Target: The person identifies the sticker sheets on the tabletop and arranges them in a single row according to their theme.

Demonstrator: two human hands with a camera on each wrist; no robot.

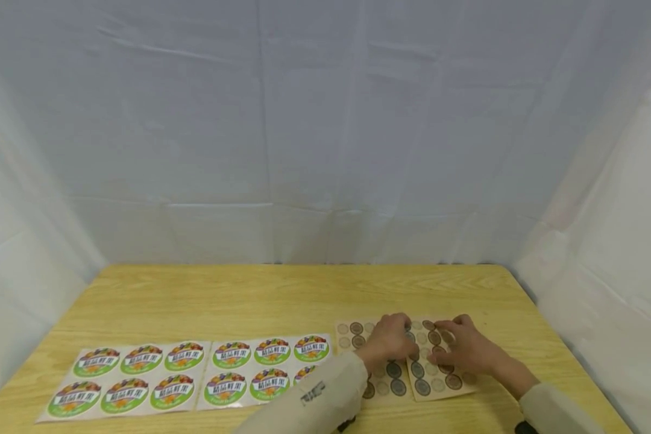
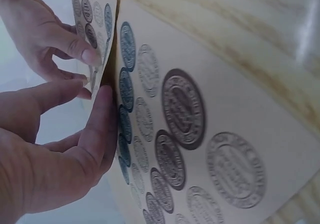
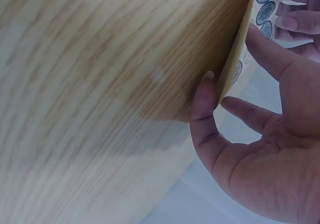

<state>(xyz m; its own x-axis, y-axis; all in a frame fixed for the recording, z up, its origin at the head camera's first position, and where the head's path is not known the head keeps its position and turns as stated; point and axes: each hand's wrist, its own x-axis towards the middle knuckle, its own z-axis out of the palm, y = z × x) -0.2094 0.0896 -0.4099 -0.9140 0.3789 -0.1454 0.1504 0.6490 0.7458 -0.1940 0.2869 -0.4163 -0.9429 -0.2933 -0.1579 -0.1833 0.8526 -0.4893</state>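
Two beige sticker sheets printed with round stamp-like seals in black, blue and pale ink lie at the right of the table. My left hand reaches over the left seal sheet and pinches the near edge of the right seal sheet between thumb and fingers. At that sheet's opposite side, my right hand grips the edge, with a finger curled beneath it in the right wrist view. The held sheet is tilted up off the table in the left wrist view, beside the flat sheet.
On the wooden table, two white sheets of round fruit stickers lie side by side at the left, the outer sheet and the inner sheet. My left sleeve covers part of the inner one. A pale curtain encloses the table.
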